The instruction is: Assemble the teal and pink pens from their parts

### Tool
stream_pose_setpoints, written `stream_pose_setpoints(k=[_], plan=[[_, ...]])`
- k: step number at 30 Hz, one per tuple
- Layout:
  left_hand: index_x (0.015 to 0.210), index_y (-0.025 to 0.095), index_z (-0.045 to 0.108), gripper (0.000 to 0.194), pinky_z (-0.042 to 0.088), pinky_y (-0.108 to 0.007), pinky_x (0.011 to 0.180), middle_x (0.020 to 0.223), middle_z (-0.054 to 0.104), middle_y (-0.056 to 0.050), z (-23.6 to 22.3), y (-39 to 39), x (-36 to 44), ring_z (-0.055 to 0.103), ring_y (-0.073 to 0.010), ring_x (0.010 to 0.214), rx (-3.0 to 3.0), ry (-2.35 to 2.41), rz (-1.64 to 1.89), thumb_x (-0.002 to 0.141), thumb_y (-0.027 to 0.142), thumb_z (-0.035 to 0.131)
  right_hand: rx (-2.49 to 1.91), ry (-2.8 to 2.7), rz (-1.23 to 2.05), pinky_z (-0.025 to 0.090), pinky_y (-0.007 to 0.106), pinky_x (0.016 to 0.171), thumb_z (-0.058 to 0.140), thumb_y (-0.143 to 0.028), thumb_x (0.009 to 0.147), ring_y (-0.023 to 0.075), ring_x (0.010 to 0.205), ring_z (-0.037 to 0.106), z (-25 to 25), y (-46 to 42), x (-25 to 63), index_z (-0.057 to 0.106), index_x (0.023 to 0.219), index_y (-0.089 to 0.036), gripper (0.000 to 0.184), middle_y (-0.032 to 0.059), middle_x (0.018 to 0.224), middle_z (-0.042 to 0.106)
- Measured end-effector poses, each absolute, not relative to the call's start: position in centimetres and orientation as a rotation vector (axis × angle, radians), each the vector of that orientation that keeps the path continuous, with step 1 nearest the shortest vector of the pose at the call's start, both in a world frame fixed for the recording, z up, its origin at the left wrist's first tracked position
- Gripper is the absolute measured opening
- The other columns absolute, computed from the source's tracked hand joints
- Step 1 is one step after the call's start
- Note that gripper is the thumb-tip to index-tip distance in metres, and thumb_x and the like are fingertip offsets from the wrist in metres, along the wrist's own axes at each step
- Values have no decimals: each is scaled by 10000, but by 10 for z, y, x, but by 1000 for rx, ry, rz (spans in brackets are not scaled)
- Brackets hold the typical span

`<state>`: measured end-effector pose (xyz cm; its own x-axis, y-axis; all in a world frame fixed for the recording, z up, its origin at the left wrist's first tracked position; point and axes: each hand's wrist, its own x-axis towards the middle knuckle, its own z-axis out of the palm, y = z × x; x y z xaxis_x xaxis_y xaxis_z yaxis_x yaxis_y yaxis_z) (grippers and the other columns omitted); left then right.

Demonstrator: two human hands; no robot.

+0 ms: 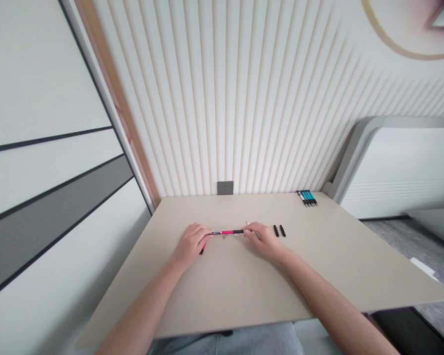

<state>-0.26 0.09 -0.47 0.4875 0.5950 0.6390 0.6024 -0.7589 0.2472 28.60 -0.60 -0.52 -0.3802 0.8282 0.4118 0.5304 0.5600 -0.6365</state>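
A slim red and black pen (227,232) is stretched sideways between my two hands, just over the beige table. My left hand (192,244) is closed, pinching its left end. At the black right end, the fingers of my right hand (262,240) are closed on it too. Small pale bits show at the right fingers, too small to name. Beneath my left hand pokes out another red and black piece (203,248), partly hidden by the fingers. Two short black pieces like pen caps, a left one (276,230) and a right one (282,230), lie side by side right of my right hand.
Several teal and black pens (308,198) lie in a row at the table's (237,291) back right corner. A dark wall socket (225,188) sits behind the back edge. White cabinet panels (59,266) rise at left; a bed headboard (399,162) stands at right.
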Motion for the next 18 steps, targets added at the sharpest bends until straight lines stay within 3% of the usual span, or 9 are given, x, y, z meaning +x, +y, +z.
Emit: stream_pose_setpoints(k=[3, 10, 18], plan=[[997, 211, 624, 119, 460, -348, 787, 905, 662, -45, -6, 1, -3, 582, -194, 862, -2709, -1101, -1164, 952, 251, 521, -1046, -2090, 511, 443, 328, 808, 506, -384, 936, 203, 853, 622, -4, -5, 288, 685, 1018, -213, 261, 76, 911, 706], [975, 208, 619, 101, 469, -340, 766, 872, 653, -42, -4, -1, -1, 584, -191, 833, -2706, -1086, -1190, 945, 255, 534, -1077, -2226, 461, 427, 350, 815, 453, -332, 958, 204, 817, 609, -3, -8, 288, 681, 885, -203, 272, 63, 813, 692], [985, 202, 623, 90, 488, -332, 784, 892, 654, -42, -12, 1, 0, 590, -186, 854, -2738, -1115, -1232, 926, 222, 558, -1019, -2119, 470, 447, 346, 829, 495, -339, 952, 203, 884, 620, -8, -5, 286, 672, 1056, -217, 239, 77, 948, 703]])
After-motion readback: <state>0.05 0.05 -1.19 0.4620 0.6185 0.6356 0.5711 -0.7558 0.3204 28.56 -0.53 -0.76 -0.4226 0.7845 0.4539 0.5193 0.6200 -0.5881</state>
